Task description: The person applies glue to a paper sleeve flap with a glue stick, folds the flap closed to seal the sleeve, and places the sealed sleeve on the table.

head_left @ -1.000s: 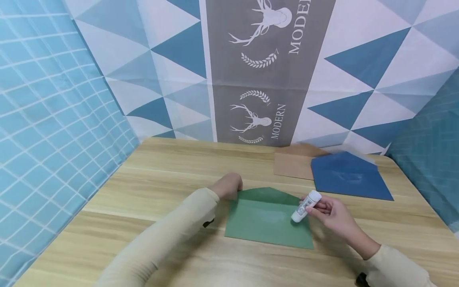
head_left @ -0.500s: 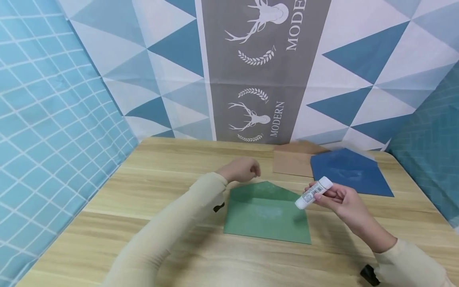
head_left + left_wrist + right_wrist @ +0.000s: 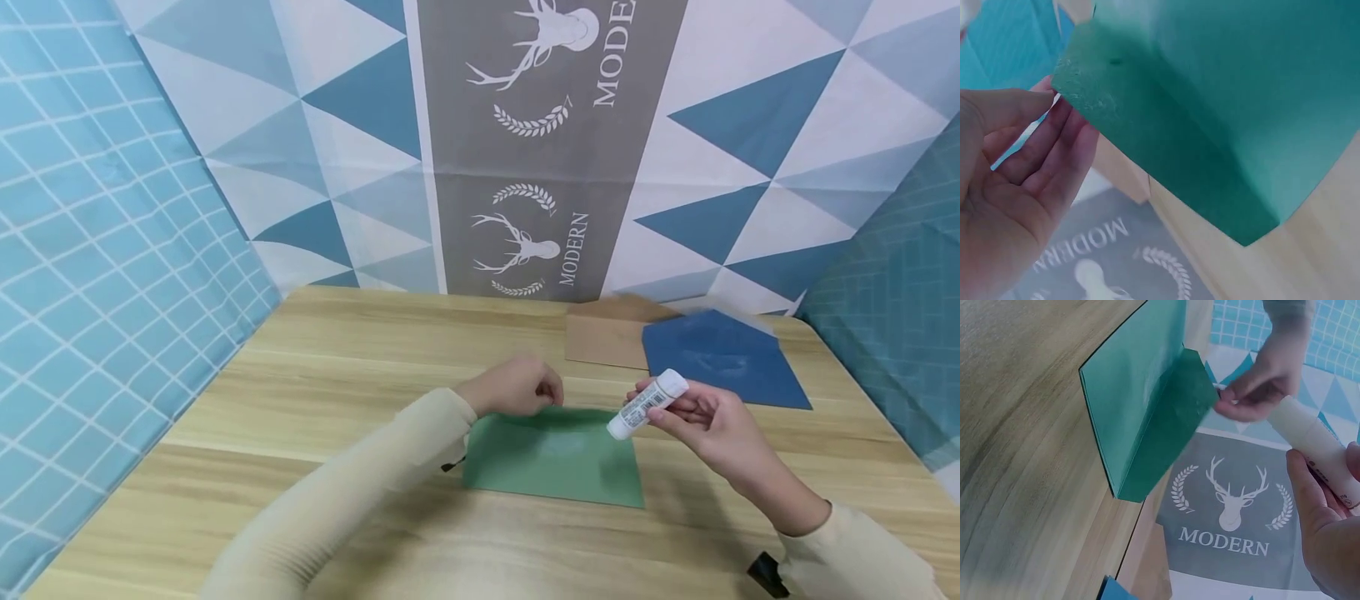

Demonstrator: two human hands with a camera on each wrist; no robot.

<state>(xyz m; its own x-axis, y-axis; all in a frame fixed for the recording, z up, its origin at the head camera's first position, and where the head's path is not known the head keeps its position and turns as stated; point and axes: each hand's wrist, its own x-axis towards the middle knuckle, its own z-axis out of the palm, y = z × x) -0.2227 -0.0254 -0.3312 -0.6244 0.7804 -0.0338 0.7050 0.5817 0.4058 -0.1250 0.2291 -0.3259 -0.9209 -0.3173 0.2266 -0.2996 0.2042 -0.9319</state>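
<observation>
A green envelope [image 3: 555, 467] lies on the table in front of me, whitish smears on its body and flap. My left hand [image 3: 517, 387] pinches the tip of the flap [image 3: 1129, 106] between thumb and fingers. In the right wrist view that flap stands raised at an angle to the envelope's body. To the right, my right hand [image 3: 712, 425] holds a white glue stick [image 3: 647, 404], tilted, just above the envelope's right side. Both ends of the stick look white; whether a cap is on, I cannot tell.
A blue envelope [image 3: 723, 362] with a whitish smear lies at the back right. It overlaps a brown envelope [image 3: 606, 337] beside it, and a pale flap [image 3: 738, 312] shows behind. The wooden table [image 3: 360, 333] meets patterned cloth walls at its back and sides.
From the envelope's left corner, my left hand has lifted and moved right, then down to the flap's tip. The flap has been raised. My right hand has drawn the glue stick slightly up off the envelope.
</observation>
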